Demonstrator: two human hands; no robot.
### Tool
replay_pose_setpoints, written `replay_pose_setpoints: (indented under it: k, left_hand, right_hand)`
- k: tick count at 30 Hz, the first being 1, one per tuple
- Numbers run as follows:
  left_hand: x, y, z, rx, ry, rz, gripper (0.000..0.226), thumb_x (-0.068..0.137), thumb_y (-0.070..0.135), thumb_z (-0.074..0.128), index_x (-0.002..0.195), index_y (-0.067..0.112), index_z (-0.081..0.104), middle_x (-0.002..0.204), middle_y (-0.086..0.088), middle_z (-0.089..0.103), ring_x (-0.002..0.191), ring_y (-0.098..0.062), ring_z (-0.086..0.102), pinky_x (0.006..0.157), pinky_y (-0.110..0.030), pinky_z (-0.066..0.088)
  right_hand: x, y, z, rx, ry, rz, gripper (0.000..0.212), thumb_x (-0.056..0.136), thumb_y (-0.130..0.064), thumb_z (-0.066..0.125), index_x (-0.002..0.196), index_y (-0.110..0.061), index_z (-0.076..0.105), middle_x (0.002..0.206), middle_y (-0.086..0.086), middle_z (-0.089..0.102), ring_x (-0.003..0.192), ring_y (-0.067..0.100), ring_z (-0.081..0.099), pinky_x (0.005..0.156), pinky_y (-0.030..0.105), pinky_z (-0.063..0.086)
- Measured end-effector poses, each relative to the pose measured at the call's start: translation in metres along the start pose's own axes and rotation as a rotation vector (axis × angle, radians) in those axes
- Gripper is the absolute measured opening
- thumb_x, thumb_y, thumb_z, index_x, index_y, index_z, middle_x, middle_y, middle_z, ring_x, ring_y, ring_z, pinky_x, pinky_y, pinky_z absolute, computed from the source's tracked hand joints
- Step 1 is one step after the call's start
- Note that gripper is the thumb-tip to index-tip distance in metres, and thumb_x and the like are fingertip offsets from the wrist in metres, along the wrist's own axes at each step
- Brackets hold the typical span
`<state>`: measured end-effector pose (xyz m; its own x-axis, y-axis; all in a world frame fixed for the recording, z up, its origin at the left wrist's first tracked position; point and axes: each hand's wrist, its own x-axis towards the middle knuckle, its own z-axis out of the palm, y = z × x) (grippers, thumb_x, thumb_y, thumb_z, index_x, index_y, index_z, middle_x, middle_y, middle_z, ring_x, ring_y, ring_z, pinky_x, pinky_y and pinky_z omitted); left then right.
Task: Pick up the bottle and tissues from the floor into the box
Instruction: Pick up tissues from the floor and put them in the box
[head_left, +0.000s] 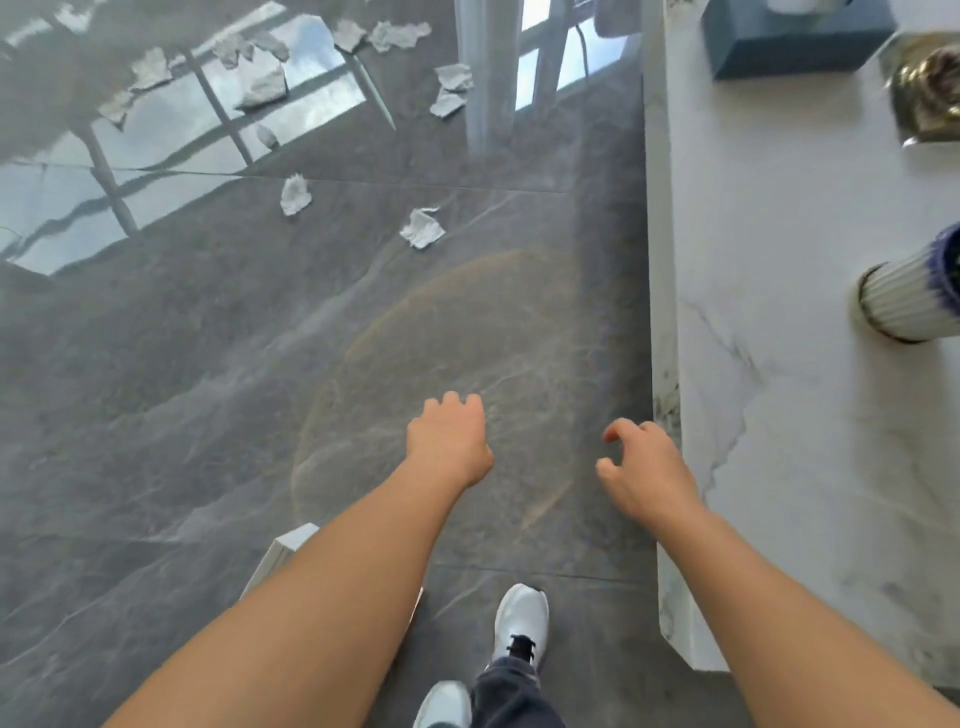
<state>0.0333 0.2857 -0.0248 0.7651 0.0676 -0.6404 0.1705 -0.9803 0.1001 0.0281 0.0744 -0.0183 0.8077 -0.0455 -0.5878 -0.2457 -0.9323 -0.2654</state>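
The glossy dark grey marble floor (208, 364) fills most of the view, with bright window reflections at far left, and along the right runs a white veined marble tabletop (810, 415) carrying a dark blue box-shaped object (795, 41), a ribbed white and blue vase (914, 296) and a shiny brass piece (930, 88). Near the bottom, mostly hidden under the left forearm, a pale white box corner (291, 543) shows; this is probably the box for the task, though too little shows to be sure. The crumpled white tissues lie well ahead: a scattered far group (260, 83) across the reflections, and two nearer ones, a ragged tissue (295, 195) and a flatter tissue (423, 227) to its right. No bottle is visible anywhere. Both hands are held out over bare floor and empty: the left hand (449, 441) is loosely curled, knuckles up, and the right hand (644, 467), just beside the tabletop edge, has fingers hooked and parted. White sneakers (522, 618) stand near. The step in hand looks like the approach to the litter, with nothing yet collected; the next move calls for stepping forward, bending low, and pinching the flatter tissue, the closest one, then carrying it back to the box.
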Motion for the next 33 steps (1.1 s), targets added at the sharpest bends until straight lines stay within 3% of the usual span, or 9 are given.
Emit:
replay_pose_setpoints:
  k: [8, 12, 16, 22, 27, 33]
  left_hand:
    - [0.088, -0.046, -0.067, -0.050, -0.004, -0.081, 0.036, 0.088, 0.031, 0.052, 0.119, 0.013, 0.044, 0.121, -0.010, 0.046, 0.114, -0.032, 0.043, 0.079, -0.041, 0.043]
    - [0.155, -0.087, -0.109, -0.130, -0.036, -0.188, 0.032, 0.087, 0.027, 0.051, 0.116, 0.015, 0.045, 0.122, -0.008, 0.047, 0.114, -0.030, 0.044, 0.076, -0.038, 0.039]
    - [0.218, -0.137, -0.161, -0.164, -0.037, -0.275, 0.035, 0.085, 0.028, 0.051, 0.117, 0.015, 0.046, 0.122, -0.010, 0.048, 0.117, -0.032, 0.045, 0.086, -0.043, 0.043]
    - [0.311, -0.200, -0.234, -0.170, -0.049, -0.378, 0.035, 0.085, 0.029, 0.050, 0.117, 0.015, 0.048, 0.123, -0.010, 0.049, 0.117, -0.033, 0.045, 0.087, -0.043, 0.044]
    - [0.408, -0.237, -0.260, -0.146, -0.071, -0.412, 0.030, 0.085, 0.030, 0.050, 0.112, 0.017, 0.046, 0.118, -0.008, 0.048, 0.113, -0.032, 0.045, 0.075, -0.039, 0.040]
    - [0.528, -0.289, -0.246, -0.165, -0.054, -0.423, 0.035, 0.082, 0.025, 0.054, 0.115, 0.017, 0.046, 0.121, -0.011, 0.046, 0.113, -0.035, 0.046, 0.078, -0.043, 0.041]
  right_hand:
    - [0.092, -0.085, -0.028, -0.097, -0.105, -0.132, 0.034, 0.084, -0.026, 0.055, 0.117, -0.016, 0.054, 0.116, 0.013, 0.051, 0.106, 0.033, 0.055, 0.088, 0.038, 0.048]
    - [0.171, -0.159, -0.046, -0.130, -0.172, -0.202, 0.033, 0.085, -0.025, 0.053, 0.117, -0.017, 0.053, 0.118, 0.011, 0.051, 0.108, 0.032, 0.055, 0.089, 0.038, 0.048]
    - [0.261, -0.244, -0.076, -0.126, -0.149, -0.229, 0.035, 0.085, -0.024, 0.053, 0.119, -0.016, 0.052, 0.118, 0.012, 0.051, 0.109, 0.033, 0.054, 0.088, 0.038, 0.047]
    - [0.364, -0.355, -0.110, -0.044, -0.176, -0.227, 0.039, 0.083, -0.027, 0.053, 0.122, -0.018, 0.049, 0.117, 0.011, 0.051, 0.107, 0.031, 0.054, 0.088, 0.039, 0.047]
    - [0.444, -0.405, -0.091, -0.038, -0.253, -0.207, 0.045, 0.085, -0.030, 0.054, 0.128, -0.021, 0.045, 0.122, 0.011, 0.049, 0.111, 0.032, 0.053, 0.090, 0.040, 0.046]
    - [0.542, -0.427, -0.014, -0.074, -0.402, -0.198, 0.049, 0.082, -0.031, 0.058, 0.130, -0.023, 0.046, 0.121, 0.015, 0.049, 0.111, 0.036, 0.052, 0.095, 0.043, 0.046]
